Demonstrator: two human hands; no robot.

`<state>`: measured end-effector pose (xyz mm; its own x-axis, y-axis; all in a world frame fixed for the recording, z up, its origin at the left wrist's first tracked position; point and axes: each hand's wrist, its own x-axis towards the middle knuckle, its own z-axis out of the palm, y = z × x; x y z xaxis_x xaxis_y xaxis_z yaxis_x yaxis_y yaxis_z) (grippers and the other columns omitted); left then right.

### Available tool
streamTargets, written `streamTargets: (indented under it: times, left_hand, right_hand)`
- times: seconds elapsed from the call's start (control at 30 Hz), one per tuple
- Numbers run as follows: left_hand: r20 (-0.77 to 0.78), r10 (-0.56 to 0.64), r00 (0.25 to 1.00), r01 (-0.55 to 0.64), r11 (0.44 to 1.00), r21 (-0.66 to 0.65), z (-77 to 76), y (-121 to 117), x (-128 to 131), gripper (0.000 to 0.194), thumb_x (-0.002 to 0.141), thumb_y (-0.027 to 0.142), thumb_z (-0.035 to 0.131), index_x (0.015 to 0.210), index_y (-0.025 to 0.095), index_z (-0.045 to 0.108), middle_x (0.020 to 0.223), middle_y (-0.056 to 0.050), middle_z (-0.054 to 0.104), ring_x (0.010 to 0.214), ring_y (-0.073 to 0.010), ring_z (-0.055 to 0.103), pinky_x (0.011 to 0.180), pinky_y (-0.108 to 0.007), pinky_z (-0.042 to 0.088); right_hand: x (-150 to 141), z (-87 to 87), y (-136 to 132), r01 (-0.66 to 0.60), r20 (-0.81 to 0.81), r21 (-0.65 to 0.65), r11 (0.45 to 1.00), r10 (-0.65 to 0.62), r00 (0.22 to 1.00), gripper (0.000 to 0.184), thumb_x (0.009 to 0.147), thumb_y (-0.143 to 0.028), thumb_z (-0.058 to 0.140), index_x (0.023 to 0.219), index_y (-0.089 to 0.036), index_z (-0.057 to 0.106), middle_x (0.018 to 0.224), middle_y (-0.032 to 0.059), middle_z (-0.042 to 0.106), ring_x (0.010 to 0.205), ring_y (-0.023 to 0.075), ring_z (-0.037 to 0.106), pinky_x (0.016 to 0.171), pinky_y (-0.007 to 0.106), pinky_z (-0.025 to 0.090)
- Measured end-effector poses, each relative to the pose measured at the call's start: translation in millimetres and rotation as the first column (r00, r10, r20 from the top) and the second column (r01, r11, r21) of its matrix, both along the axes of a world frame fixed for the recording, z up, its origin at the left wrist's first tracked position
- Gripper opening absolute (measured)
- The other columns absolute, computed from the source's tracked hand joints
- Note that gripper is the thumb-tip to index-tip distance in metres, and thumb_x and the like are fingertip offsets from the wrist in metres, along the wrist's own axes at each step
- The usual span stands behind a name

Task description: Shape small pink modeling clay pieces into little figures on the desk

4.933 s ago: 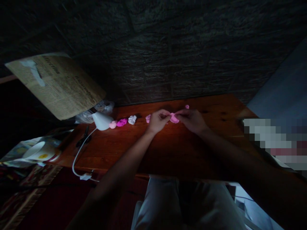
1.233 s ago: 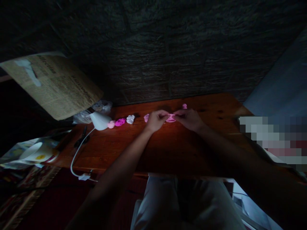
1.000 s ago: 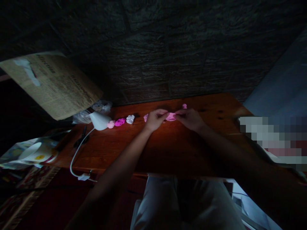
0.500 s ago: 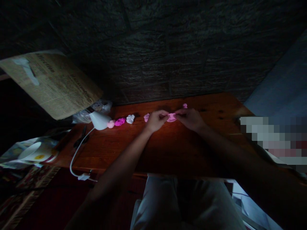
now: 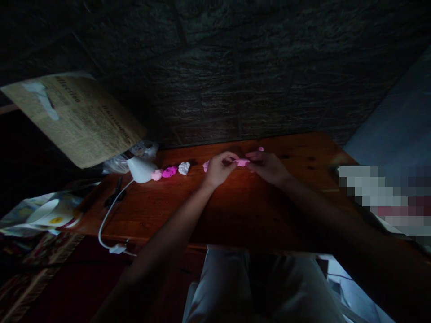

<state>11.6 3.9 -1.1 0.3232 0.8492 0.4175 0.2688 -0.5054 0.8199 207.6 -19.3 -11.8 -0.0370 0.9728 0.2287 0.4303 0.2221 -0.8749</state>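
Between my two hands is a piece of pink modelling clay (image 5: pixel 242 162), now showing as a narrow strip. My left hand (image 5: pixel 220 169) pinches its left end between thumb and fingers. At the other end, my right hand (image 5: pixel 269 168) grips it the same way, its forefinger a little raised. A pink lump (image 5: pixel 205 166) is partly hidden behind my left hand. Just beyond my right hand, a small pink bit (image 5: pixel 261 149) lies on the wooden table (image 5: pixel 235 211). To the left sit a white lump (image 5: pixel 184 168), a magenta lump (image 5: pixel 169 171) and a pale pink lump (image 5: pixel 156 174).
A lamp with a newsprint-patterned shade (image 5: pixel 84 121) and white base (image 5: pixel 141 170) stands at the left, its white cable (image 5: pixel 103 224) running over the front edge. Scissors-like dark handles (image 5: pixel 114 195) lie near it. A white paper cup (image 5: pixel 50 214) is farther left. A stone-textured wall (image 5: pixel 215 89) rises behind.
The pink clay has gone from a wide, flat round shape to a narrow strip between my fingers. My right forefinger has lifted slightly. Both hands stay in nearly the same place.
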Motion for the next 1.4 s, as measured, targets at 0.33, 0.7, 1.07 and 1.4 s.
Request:
streamTargets:
  times: [0.33,0.7,1.07,1.4]
  left_hand:
    - [0.203,-0.027,0.979,0.063,0.983,-0.171,2.3,-1,4,0.037,0.074,0.003,0.072,0.107,0.017,0.068,0.101,-0.004,0.074,0.085,-0.0110,0.067,0.081,-0.026,0.056]
    - [0.449,0.107,0.887,0.233,0.737,-0.635,16.5,-6,4,0.020,0.086,0.013,0.075,0.106,0.018,0.077,0.095,-0.006,0.079,0.075,-0.0076,0.070,0.067,-0.017,0.055]
    - [0.424,0.035,0.905,0.213,0.826,-0.522,6.7,0,-3,0.026,0.086,0.020,0.075,0.112,0.022,0.078,0.109,-0.006,0.078,0.082,-0.0097,0.071,0.069,-0.020,0.058]
    - [0.533,0.020,0.846,0.304,0.803,-0.513,13.7,-4,-2,0.028,0.072,0.018,0.086,0.099,0.019,0.081,0.097,-0.003,0.078,0.079,-0.0074,0.067,0.072,-0.018,0.054]
  right_hand:
    - [0,6.4,-4,0.077,-0.101,0.115,0.990,-0.065,0.993,0.026,0.087,-0.021,0.065,0.110,-0.020,0.079,0.101,0.0070,0.082,0.082,0.0215,0.079,0.078,0.037,0.065]
    - [-3,7.7,-8,0.032,-0.081,0.161,0.986,-0.019,0.997,0.034,0.085,-0.020,0.064,0.116,-0.022,0.077,0.109,0.0074,0.081,0.090,0.0232,0.079,0.083,0.040,0.065]
    - [-4,18.7,-12,-0.176,-0.264,0.050,0.983,0.183,0.947,0.032,0.084,-0.033,0.073,0.115,-0.025,0.077,0.115,0.0075,0.079,0.099,0.0247,0.075,0.080,0.040,0.066]
    - [-4,15.0,-10,-0.218,-0.350,0.105,0.970,0.241,0.905,0.036,0.075,-0.044,0.084,0.104,-0.024,0.078,0.087,0.0031,0.080,0.077,0.0196,0.073,0.070,0.036,0.063]
